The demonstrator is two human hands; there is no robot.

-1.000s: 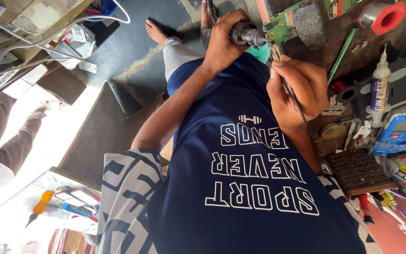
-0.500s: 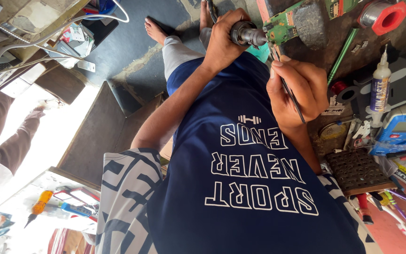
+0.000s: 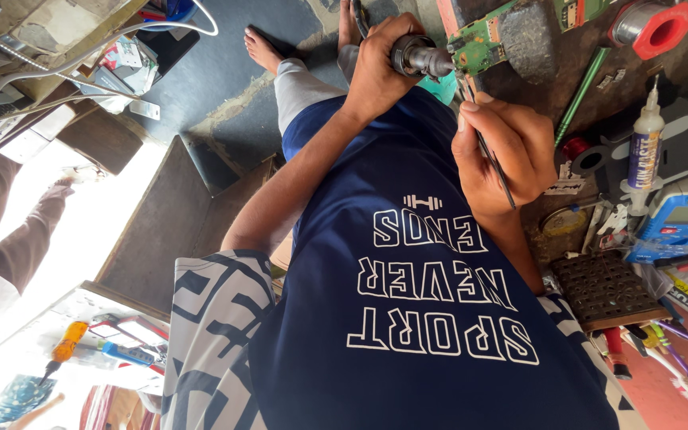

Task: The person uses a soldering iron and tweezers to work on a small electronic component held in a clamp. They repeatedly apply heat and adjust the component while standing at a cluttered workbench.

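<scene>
The tabletop (image 3: 591, 36) was dark, worn and crowded, and it filled the side beyond the right hand (image 3: 503, 147). A red-rimmed spool (image 3: 650, 24) sat past the fingertips, a green rod (image 3: 579, 95) lay slanted just beside that hand, and a white glue bottle (image 3: 645, 143) stood a little farther out. A blue meter (image 3: 682, 219) lay near the wrist, with a dark perforated mat (image 3: 603, 291) next to the forearm and brushes (image 3: 678, 366) beyond it. On the far side of the left hand (image 3: 380, 68) lay a grey floor with a bare foot (image 3: 263, 49) on it, a brown wooden box (image 3: 165, 227), cluttered shelves with white cables, and bright daylight where another person's sleeve (image 3: 9, 231) showed.

The left hand was closed around a dark metal hot-air nozzle (image 3: 422, 57), its tip touching a green circuit board (image 3: 479, 44) that lay at the edge of the tabletop. The right hand was pinched shut on thin tweezers (image 3: 491, 163), whose tips reached up to the board. The two hands were near each other but apart.

Compared with half a second before, both hands, the board and the tools had kept nearly the same places; only the view had shifted very slightly.
</scene>
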